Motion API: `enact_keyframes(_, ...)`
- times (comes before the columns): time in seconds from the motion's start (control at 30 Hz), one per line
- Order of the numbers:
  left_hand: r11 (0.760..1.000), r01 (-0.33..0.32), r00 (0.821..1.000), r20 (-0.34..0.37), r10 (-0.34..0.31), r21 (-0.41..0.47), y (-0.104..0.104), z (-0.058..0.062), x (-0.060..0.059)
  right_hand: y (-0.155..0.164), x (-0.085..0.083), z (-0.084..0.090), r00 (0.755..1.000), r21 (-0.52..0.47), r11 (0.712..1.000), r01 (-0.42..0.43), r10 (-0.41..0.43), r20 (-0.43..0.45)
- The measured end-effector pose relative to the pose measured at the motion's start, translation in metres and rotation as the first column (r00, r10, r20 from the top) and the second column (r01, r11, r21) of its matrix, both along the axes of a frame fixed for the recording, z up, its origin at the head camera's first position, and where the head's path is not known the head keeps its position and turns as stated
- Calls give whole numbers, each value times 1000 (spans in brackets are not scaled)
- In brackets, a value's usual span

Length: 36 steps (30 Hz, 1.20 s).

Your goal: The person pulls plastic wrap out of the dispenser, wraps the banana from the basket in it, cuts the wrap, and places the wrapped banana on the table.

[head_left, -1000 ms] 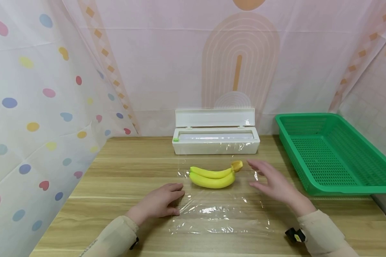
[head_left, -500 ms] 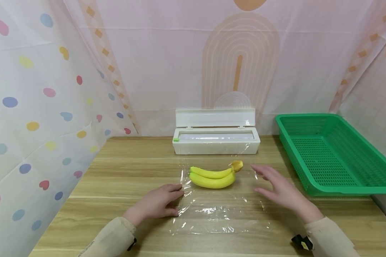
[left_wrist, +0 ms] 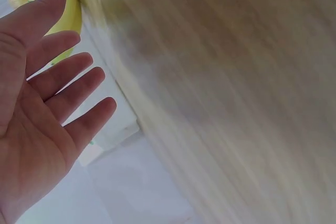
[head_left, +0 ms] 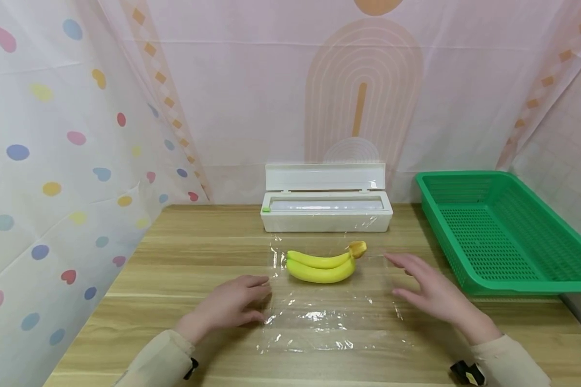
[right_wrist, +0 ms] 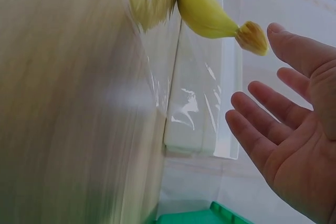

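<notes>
Left grip and right grip both wide and empty, either side of clear film under the bananas, mid-counter toward the back edge; light, even pressure at the film's edges should limit wrinkles.

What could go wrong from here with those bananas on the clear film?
The film is thin and already wrinkled, so it might bunch up or stick to itself when lifted. It also appears to run up to the white box, so a tug could drag that along. The bananas are rounded and ungripped, so they may roll or slide.
</notes>
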<state>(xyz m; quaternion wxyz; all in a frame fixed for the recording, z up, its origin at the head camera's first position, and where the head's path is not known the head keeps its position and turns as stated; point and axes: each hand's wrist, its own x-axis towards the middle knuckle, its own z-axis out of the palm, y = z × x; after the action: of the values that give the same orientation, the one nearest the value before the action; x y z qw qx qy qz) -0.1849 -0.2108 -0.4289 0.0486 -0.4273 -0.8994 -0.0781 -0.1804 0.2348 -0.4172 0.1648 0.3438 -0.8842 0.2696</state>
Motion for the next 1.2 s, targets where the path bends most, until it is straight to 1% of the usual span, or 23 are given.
enact_keyframes(0.2, 1000, 4, 999, -43, -3, 7, -6, 7, 7, 7, 7, 4, 1000, 20, 1000, 14, -13, -19)
enact_keyframes(0.37, 1000, -1, 998, -62, 2, 21, -10, 9, 14, 11, 12, 4, 997, 32, 999, 8, -6, -72)
enact_keyframes(0.53, 1000, 4, 996, -87, -1, 29, -10, 11, 21, 15, 16, 2, 994, 34, 999, -10, 13, -111)
enact_keyframes(0.63, 1000, 9, 995, -104, -6, 22, -10, 13, 26, 18, 19, 0, 992, 38, 999, -25, 29, -120)
enact_keyframes(0.77, 1000, -6, 995, -104, 8, 27, -9, 15, 33, 21, 24, -4, 992, 46, 998, -43, 48, -120)
enact_keyframes(0.87, 999, -11, 993, -119, 15, 38, -9, 14, 39, 22, 27, -6, 991, 60, 997, -51, 58, -122)
enact_keyframes(0.97, 999, 3, 988, -155, 5, 46, -9, 12, 43, 23, 30, -8, 989, 76, 994, -73, 82, -125)
enact_keyframes(1.2, 996, 73, 977, -204, -61, 53, -6, 5, 49, 26, 38, -15, 982, 105, 983, -151, 162, -95)
